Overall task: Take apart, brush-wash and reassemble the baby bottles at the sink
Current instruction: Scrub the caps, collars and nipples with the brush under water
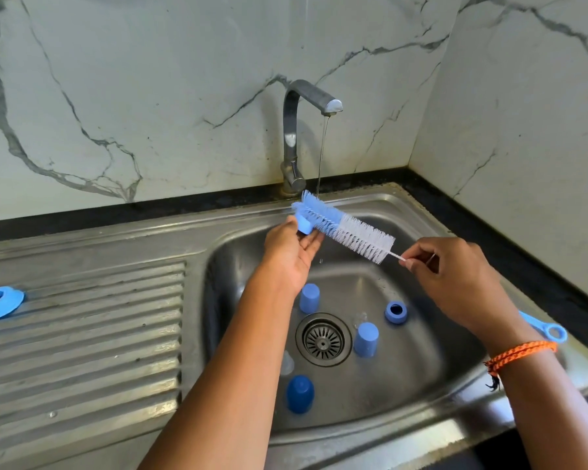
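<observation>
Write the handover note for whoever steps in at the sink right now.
Left hand: holds a small blue cap up near the tap stream.
Right hand: fingers pinch the brush by its wire stem; the bristles lie against the cap.
Tap: running thinly.
In the basin: three blue caps, a blue collar ring, and clear parts by the drain, too faint to name.
Drainboard: another blue ring. A blue tool lies on the right rim.
Done: parts taken apart.
Left: brush the rest, rinse, reassemble. No bottle bodies in view.
</observation>
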The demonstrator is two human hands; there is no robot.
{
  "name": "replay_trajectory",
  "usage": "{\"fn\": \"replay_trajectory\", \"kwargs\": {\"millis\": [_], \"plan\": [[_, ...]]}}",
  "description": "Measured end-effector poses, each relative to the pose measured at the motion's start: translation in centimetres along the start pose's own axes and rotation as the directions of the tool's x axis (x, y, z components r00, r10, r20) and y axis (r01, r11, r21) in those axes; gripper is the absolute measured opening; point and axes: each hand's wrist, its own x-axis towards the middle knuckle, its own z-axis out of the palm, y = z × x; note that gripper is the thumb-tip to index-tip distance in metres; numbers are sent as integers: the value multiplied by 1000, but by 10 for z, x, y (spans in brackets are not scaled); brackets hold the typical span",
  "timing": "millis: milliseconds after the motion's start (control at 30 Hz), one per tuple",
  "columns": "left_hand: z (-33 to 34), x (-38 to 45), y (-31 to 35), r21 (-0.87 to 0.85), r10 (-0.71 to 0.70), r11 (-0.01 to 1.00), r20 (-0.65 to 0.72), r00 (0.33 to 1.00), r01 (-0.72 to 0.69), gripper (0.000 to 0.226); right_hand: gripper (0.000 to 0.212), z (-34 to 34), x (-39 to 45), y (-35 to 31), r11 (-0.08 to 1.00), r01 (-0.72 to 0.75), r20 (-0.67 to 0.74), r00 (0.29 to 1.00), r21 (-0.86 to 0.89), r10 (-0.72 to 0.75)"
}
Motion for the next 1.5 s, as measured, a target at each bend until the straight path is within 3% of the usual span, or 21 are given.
{"fn": "replay_trajectory", "kwargs": {"millis": [67,133,267,367,500,567,667,767,967,1200,1367,1500], "plan": [[3,-5,-6,112,-82,991,85,993,73,22,14,3,0,-3,1000,0,-30,1000,-13,-1],[2,-6,-4,116,-106,989,115,988,92,22,12,4,0,-4,1000,6,-51,999,-2,-6],[-13,8,13,-58,14,998,-4,1000,-14,28,12,0,-1,0,1000,26,-27,999,-1,-26],[-17,11,14,-48,39,998,-58,998,-42,32,12,4,-1,-2,999,52,-11,999,-9,-52],[-3,-2,-2,125,-87,989,101,991,74,24,13,9,1,-5,997,79,-81,994,-15,-79],[0,-3,-3,135,-76,989,126,989,59,22,13,8,1,-3,996,92,-112,990,1,-91],[-10,5,8,13,44,999,41,998,-44,22,13,5,2,2,996,88,-106,991,16,-86],[-20,12,16,-56,76,995,-49,996,-79,25,14,5,2,3,997,80,-81,994,5,-79],[2,-4,-8,148,-58,988,105,993,42,24,13,9,4,0,995,101,-136,986,7,-99],[-9,10,5,-42,77,996,-57,995,-79,35,14,1,5,11,998,59,-109,992,10,-58],[3,-2,-12,155,-43,987,97,994,28,22,14,5,5,7,997,74,-136,988,-24,-77],[2,-1,-10,117,-13,993,99,995,2,24,15,4,5,7,996,91,-163,982,-12,-92]]}}
